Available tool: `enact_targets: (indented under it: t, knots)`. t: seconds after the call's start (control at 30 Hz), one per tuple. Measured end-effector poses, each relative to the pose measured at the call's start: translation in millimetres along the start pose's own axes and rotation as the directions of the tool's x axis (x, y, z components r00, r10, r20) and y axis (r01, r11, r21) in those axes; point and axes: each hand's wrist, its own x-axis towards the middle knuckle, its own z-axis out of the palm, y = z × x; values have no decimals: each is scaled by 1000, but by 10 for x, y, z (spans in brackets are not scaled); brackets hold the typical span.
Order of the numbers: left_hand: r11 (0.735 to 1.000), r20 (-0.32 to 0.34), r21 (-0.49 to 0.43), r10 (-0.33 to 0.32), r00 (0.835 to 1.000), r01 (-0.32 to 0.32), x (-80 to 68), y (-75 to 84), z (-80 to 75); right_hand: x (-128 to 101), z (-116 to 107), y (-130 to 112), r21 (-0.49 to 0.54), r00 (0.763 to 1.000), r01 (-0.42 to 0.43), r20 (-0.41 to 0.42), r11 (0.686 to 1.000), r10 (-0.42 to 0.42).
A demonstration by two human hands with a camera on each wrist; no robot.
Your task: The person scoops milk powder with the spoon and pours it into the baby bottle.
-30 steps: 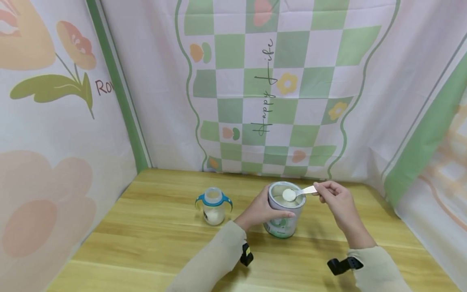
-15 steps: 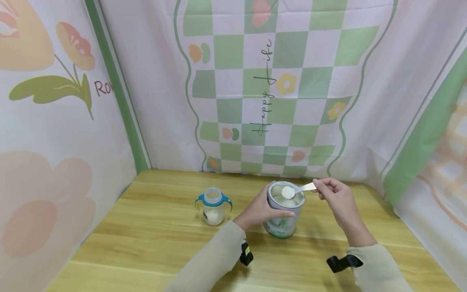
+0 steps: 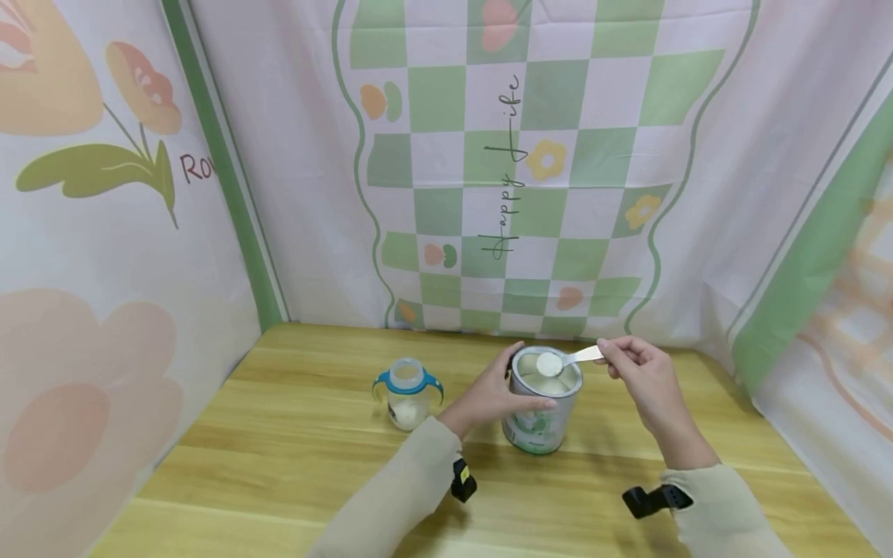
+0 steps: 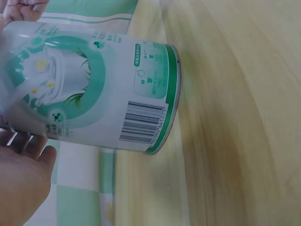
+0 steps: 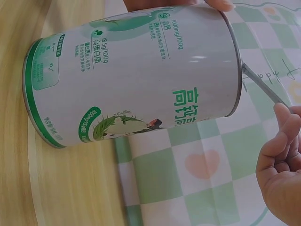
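Observation:
A milk powder can (image 3: 540,426) stands on the table, its top uncovered and pale powder inside. My left hand (image 3: 484,399) holds it around its left side, thumb across the front and fingers behind; a small gap shows near the rim. My right hand (image 3: 645,384) pinches the handle of a white scoop (image 3: 584,356) between thumb and fingertips. The scoop's bowl, full of level powder, hangs over the can's opening. In the right wrist view, the scoop handle (image 5: 265,84) rises past the can's rim. Left of the can stands a baby bottle (image 3: 408,407) with blue handles, uncapped, whitish contents inside.
The wooden table (image 3: 279,449) ends at a checkered curtain (image 3: 502,232) at the back. Another printed curtain (image 3: 105,310) hangs along the left side. Each wrist carries a small black camera; the right one (image 3: 656,501) sits near the sleeve.
The powder-filled scoop has moved slightly left and up over the can. My left hand and forearm have shifted a little left, with the grip on the can looking looser. The bottle stays put.

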Motion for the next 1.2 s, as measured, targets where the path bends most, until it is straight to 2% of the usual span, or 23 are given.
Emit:
enact_targets:
  t: [0.27, 0.4, 0.7, 1.0, 1.2]
  knots:
    - [998, 5, 58, 38, 999, -38, -43, 23, -159, -3, 67, -62, 101, 999, 26, 16, 995, -28]
    - [994, -8, 101, 51, 999, -50, -75, 41, -258, 6, 124, -91, 97, 999, 34, 20, 995, -36]
    - [981, -6, 188, 38, 999, -37, -188, 131, -490, 19, 272, -143, 84, 999, 39, 28, 996, -42]
    - [950, -33, 293, 122, 992, -108, -306, 215, -779, 30, 462, -211, 101, 999, 31, 38, 994, -35]
    - [948, -58, 290, 152, 987, -129, -408, 249, -992, 45, 590, -264, 119, 998, 24, 55, 993, -31]
